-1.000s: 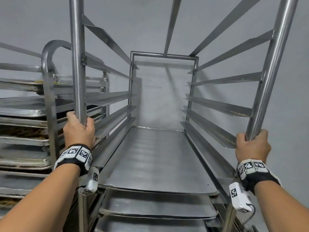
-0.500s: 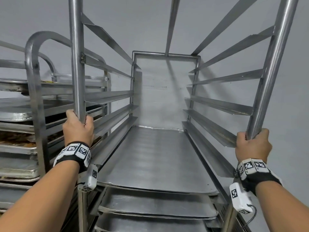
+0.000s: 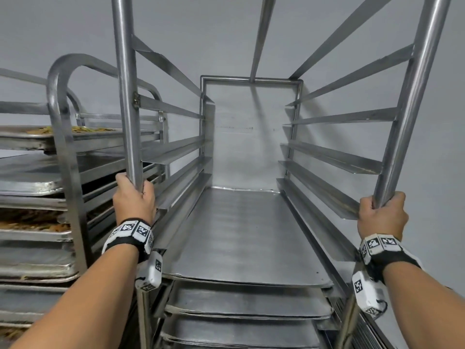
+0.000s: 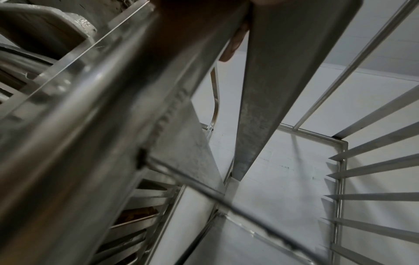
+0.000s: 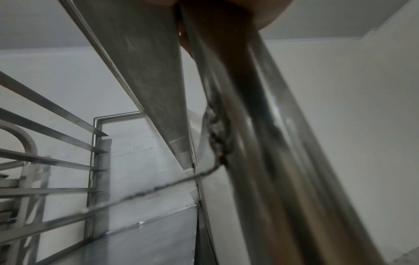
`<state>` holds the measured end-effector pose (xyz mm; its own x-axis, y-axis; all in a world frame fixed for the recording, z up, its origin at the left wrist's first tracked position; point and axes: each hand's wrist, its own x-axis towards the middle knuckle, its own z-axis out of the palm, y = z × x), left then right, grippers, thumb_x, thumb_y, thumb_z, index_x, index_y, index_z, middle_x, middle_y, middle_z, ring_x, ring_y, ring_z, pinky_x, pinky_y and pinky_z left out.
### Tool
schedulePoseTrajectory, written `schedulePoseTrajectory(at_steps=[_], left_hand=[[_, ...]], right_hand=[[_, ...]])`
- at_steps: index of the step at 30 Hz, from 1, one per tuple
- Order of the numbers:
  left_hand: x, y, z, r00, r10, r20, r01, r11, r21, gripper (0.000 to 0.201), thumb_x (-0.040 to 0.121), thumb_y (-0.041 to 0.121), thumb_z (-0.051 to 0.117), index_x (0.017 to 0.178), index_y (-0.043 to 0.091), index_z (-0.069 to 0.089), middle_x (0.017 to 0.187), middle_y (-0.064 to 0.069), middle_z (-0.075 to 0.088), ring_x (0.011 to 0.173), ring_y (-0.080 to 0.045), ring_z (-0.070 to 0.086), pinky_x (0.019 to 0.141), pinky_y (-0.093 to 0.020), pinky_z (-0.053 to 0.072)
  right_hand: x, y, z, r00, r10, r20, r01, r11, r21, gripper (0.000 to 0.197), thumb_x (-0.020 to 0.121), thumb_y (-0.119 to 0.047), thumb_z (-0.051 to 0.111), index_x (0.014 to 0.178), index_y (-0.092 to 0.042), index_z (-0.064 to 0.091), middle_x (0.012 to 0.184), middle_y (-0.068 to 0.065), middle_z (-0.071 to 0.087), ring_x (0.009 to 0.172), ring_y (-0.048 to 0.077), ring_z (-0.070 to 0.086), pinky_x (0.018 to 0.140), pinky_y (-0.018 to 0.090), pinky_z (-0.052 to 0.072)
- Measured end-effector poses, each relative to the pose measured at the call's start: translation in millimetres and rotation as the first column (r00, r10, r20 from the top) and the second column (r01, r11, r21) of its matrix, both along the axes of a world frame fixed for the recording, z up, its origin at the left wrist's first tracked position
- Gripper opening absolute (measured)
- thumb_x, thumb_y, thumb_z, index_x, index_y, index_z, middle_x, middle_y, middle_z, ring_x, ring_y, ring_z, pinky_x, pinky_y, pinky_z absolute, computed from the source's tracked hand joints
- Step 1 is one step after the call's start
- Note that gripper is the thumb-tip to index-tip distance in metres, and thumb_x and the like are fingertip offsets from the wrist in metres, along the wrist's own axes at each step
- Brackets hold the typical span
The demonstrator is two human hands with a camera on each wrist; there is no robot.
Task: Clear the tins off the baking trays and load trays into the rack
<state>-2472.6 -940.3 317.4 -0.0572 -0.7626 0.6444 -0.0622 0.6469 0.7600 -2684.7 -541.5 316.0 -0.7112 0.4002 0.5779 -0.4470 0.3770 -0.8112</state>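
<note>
- Left hand (image 3: 134,200) wraps its fingers round the rack's (image 3: 251,79) front-left post (image 3: 125,96), at 9 o'clock
- Right hand (image 3: 382,216) grips the front-right post (image 3: 412,96), at 3 o'clock
- Trays (image 3: 241,238) sit stacked on the rack's lower runners, dead centre
- Second rack (image 3: 60,122) with loaded trays stands just beside, at 9 o'clock

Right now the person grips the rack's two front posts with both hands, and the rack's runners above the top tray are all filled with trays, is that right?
Not quite. The left hand and right hand do grip the rack by its two front posts, but the runners above the top tray are bare; the loaded trays sit at that level and below. The head view shows this.
</note>
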Motion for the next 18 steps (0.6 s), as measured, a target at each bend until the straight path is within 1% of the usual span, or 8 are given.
schedulePoseTrajectory(at_steps=[5, 8, 10, 11, 13, 14, 16, 18], left_hand=[[13, 7, 5, 0.996, -0.066, 0.06, 0.065, 0.998, 0.025, 0.028, 0.097, 0.015, 0.053, 0.116, -0.003, 0.041, 0.088, -0.018, 0.054, 0.072, -0.029, 0.049, 0.066, -0.037, 0.04], [21, 14, 11, 0.989, -0.11, 0.099, 0.106, 0.993, 0.045, 0.031, 0.099, 0.015, 0.052, 0.12, -0.004, 0.039, 0.091, -0.019, 0.052, 0.074, -0.028, 0.047, 0.068, -0.037, 0.039], [26, 17, 15, 0.979, -0.145, 0.142, 0.131, 0.986, 0.1, 0.033, 0.1, 0.016, 0.05, 0.123, -0.003, 0.036, 0.097, -0.022, 0.056, 0.078, -0.031, 0.052, 0.069, -0.039, 0.04], [27, 17, 15, 0.973, -0.158, 0.168, 0.138, 0.982, 0.128, 0.035, 0.1, 0.017, 0.05, 0.125, -0.003, 0.035, 0.103, -0.025, 0.058, 0.083, -0.036, 0.057, 0.071, -0.04, 0.041], [32, 17, 20, 0.949, -0.2, 0.245, 0.15, 0.967, 0.206, 0.043, 0.101, 0.018, 0.051, 0.131, -0.005, 0.032, 0.117, -0.032, 0.058, 0.102, -0.046, 0.059, 0.081, -0.046, 0.043], [36, 19, 26, 0.931, -0.22, 0.291, 0.151, 0.958, 0.244, 0.047, 0.1, 0.018, 0.053, 0.133, -0.005, 0.03, 0.123, -0.033, 0.056, 0.11, -0.047, 0.057, 0.088, -0.048, 0.044], [43, 22, 43, 0.906, -0.264, 0.332, 0.167, 0.941, 0.294, 0.055, 0.097, 0.018, 0.06, 0.136, -0.005, 0.03, 0.133, -0.031, 0.051, 0.121, -0.045, 0.053, 0.098, -0.046, 0.042], [55, 30, 51, 0.931, -0.248, 0.267, 0.191, 0.956, 0.222, 0.065, 0.091, 0.019, 0.069, 0.14, -0.001, 0.031, 0.14, -0.025, 0.043, 0.126, -0.04, 0.048, 0.105, -0.043, 0.039]], right_hand=[[18, 2, 6, 0.997, 0.055, 0.054, -0.058, 0.997, 0.052, 0.027, 0.097, -0.022, 0.05, 0.11, 0.0, 0.04, 0.083, 0.017, 0.05, 0.069, 0.031, 0.051, 0.063, 0.034, 0.039], [30, 6, 10, 0.988, 0.084, 0.13, -0.099, 0.988, 0.119, 0.032, 0.1, -0.028, 0.047, 0.114, -0.001, 0.036, 0.088, 0.019, 0.049, 0.075, 0.034, 0.053, 0.064, 0.035, 0.038], [37, 6, 15, 0.978, 0.086, 0.19, -0.117, 0.981, 0.155, 0.038, 0.101, -0.029, 0.047, 0.119, 0.002, 0.034, 0.094, 0.026, 0.051, 0.084, 0.039, 0.056, 0.068, 0.038, 0.04], [37, 6, 16, 0.973, 0.078, 0.218, -0.115, 0.979, 0.166, 0.04, 0.101, -0.029, 0.047, 0.121, 0.003, 0.033, 0.1, 0.03, 0.053, 0.09, 0.043, 0.057, 0.071, 0.042, 0.042], [41, 7, 24, 0.948, 0.075, 0.309, -0.137, 0.974, 0.182, 0.044, 0.1, -0.028, 0.049, 0.122, 0.006, 0.032, 0.114, 0.036, 0.054, 0.101, 0.048, 0.057, 0.08, 0.048, 0.045], [47, 9, 30, 0.931, 0.074, 0.358, -0.151, 0.969, 0.193, 0.045, 0.099, -0.027, 0.051, 0.124, 0.007, 0.032, 0.119, 0.037, 0.052, 0.105, 0.049, 0.056, 0.083, 0.047, 0.045], [50, 14, 42, 0.906, 0.054, 0.42, -0.167, 0.957, 0.238, 0.052, 0.095, -0.023, 0.058, 0.129, 0.006, 0.032, 0.129, 0.034, 0.049, 0.115, 0.048, 0.051, 0.09, 0.047, 0.044], [63, 23, 55, 0.941, 0.03, 0.337, -0.127, 0.955, 0.268, 0.07, 0.087, -0.022, 0.067, 0.14, -0.001, 0.026, 0.14, 0.026, 0.041, 0.128, 0.044, 0.039, 0.101, 0.05, 0.037]])
